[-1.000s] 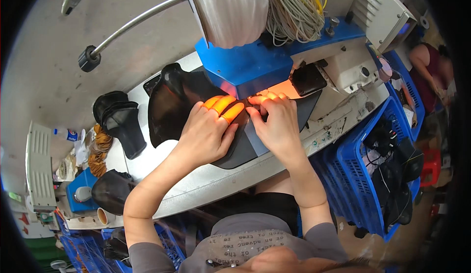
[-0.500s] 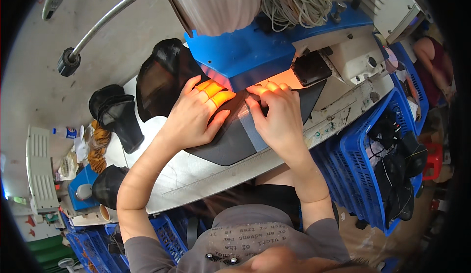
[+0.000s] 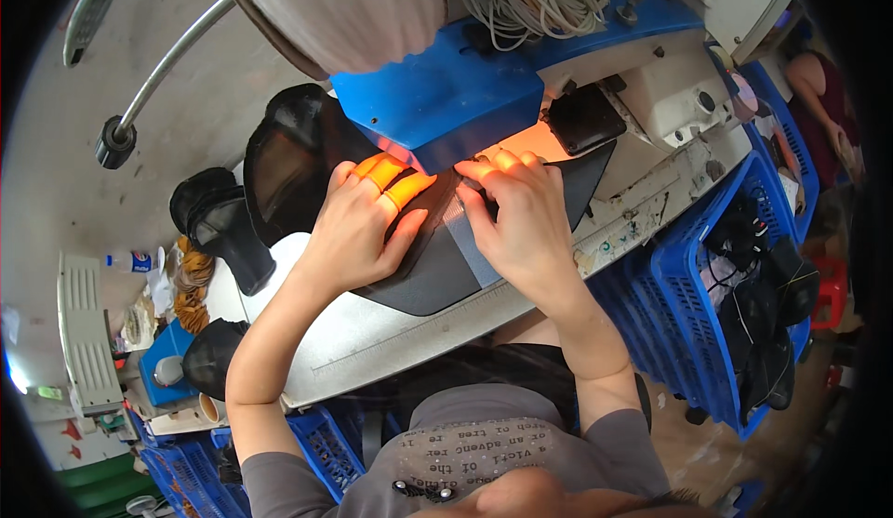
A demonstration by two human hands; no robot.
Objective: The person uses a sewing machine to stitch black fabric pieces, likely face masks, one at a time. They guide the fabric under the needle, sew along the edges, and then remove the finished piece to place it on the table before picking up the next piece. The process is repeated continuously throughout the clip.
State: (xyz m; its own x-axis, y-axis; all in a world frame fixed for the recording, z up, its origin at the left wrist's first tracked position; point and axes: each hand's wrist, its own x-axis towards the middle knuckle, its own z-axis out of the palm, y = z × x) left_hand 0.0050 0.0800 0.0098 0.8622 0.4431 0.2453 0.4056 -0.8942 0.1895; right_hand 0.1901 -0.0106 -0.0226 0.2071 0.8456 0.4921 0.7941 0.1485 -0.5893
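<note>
A flat black sheet piece (image 3: 419,285), with a greyish strip (image 3: 470,253) across it, lies on the white machine table. My left hand (image 3: 353,234) rests on its left part, fingers stretched toward the machine head, some wearing yellow-looking covers. My right hand (image 3: 519,225) presses on the right part with bent fingers, thumb apart from the index finger. Both sets of fingertips meet the orange light below the blue machine head (image 3: 437,99), which hides the spot between them. Left of it sit a larger glossy black piece (image 3: 288,174) and stacked black pieces (image 3: 223,225).
White thread (image 3: 344,16) hangs above the machine, beside coiled grey cord (image 3: 526,2). A black phone-like object (image 3: 584,123) lies on the machine bed. Blue crates (image 3: 684,304) with black items stand at the right, near another person (image 3: 823,99). A flexible metal arm (image 3: 172,72) reaches in at upper left.
The view has shifted slightly, so the machine appears further left and higher. Both hands stay on the black sheet piece, with little visible movement against it.
</note>
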